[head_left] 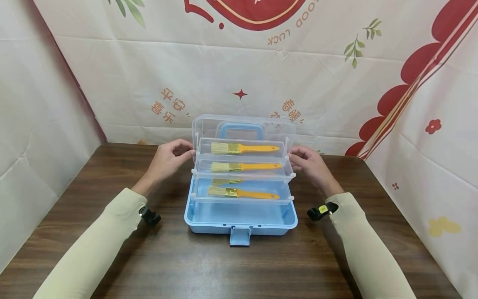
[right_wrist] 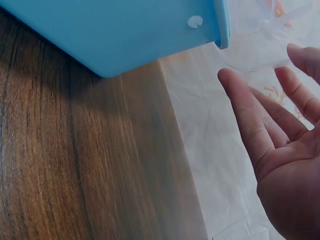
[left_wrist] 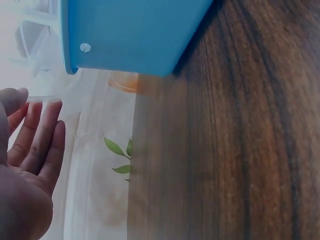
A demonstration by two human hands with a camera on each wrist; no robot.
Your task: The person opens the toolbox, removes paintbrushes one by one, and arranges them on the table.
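Three brushes show plainly in the open toolbox (head_left: pixel 240 216), one per tier; a fourth, under the middle tray (head_left: pixel 242 167), is only a blur of bristles through the plastic. From my seat the box sits mid-table (head_left: pixel 74 199), lid (head_left: pixel 242 123) tipped back, its blue handle (head_left: pixel 241 129) seen through it. My left hand (head_left: pixel 169 158) has fingertips at the left edge of the top tray (head_left: pixel 242 148), fingers relaxed. My right hand (head_left: pixel 310 163) rests against the right edge, fingers nearly straight. Whether either truly pinches, I cannot tell. Both wrist views are cut off: blue wall, wood grain, part of a palm. Printed cloth (head_left: pixel 336 83) backs everything.
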